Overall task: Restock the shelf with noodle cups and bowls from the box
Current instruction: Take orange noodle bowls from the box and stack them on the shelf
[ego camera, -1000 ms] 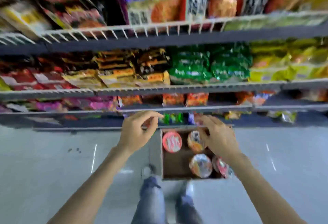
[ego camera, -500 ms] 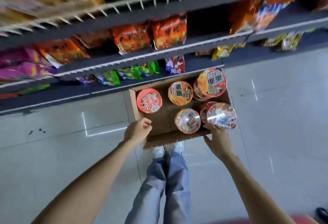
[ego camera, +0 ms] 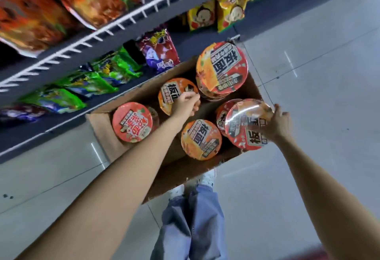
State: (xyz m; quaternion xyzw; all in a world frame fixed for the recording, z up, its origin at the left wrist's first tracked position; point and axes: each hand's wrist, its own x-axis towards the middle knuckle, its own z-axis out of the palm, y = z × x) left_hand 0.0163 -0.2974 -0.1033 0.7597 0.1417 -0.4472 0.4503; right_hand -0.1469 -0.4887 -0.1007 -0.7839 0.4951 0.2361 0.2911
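Fingertips of our right hand [ego camera: 276, 123] curl over the rim of the shiny red-lidded bowl [ego camera: 247, 124] at the right end of the box [ego camera: 102, 134], gripping it; our left hand [ego camera: 186, 103] hangs with fingers bunched over the orange-lidded cup [ego camera: 169, 93] at the back, though we cannot tell whether it has hold; we judge the restocking barely begun, since nothing is out yet; the cardboard box sits on the floor against the bottom shelf [ego camera: 185, 52] and holds a red-lidded cup [ego camera: 132, 122] at its left, another orange one [ego camera: 201, 139] in front, and a tall stack [ego camera: 222, 68] at the back right.
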